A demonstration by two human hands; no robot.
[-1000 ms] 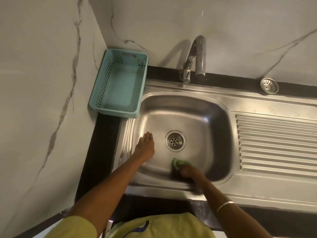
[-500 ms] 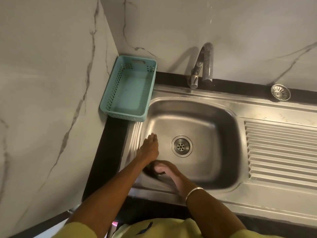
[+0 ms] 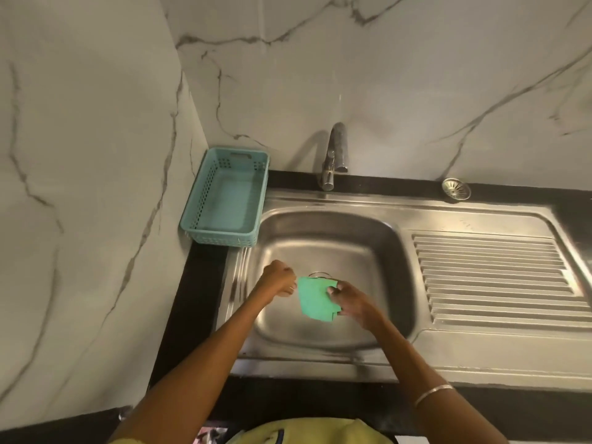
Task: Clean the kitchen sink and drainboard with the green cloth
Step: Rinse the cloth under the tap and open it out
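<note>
The green cloth [image 3: 315, 298] hangs flat above the steel sink bowl [image 3: 362, 251], covering most of the drain. My right hand [image 3: 349, 299] pinches its right edge between thumb and fingers. My left hand [image 3: 277, 279] is at the cloth's left edge with fingers curled; whether it grips the cloth is unclear. The ribbed drainboard [image 3: 493, 277] lies to the right of the bowl.
A teal plastic basket [image 3: 226, 200] stands on the black counter at the bowl's left back corner. The chrome tap [image 3: 334, 155] rises behind the bowl. A loose metal strainer [image 3: 456, 188] lies on the back ledge. Marble walls close off the left and back.
Both hands have lifted off the bowl floor. The cloth, earlier pressed under my right hand against the front of the bowl, is now held up and spread between the hands.
</note>
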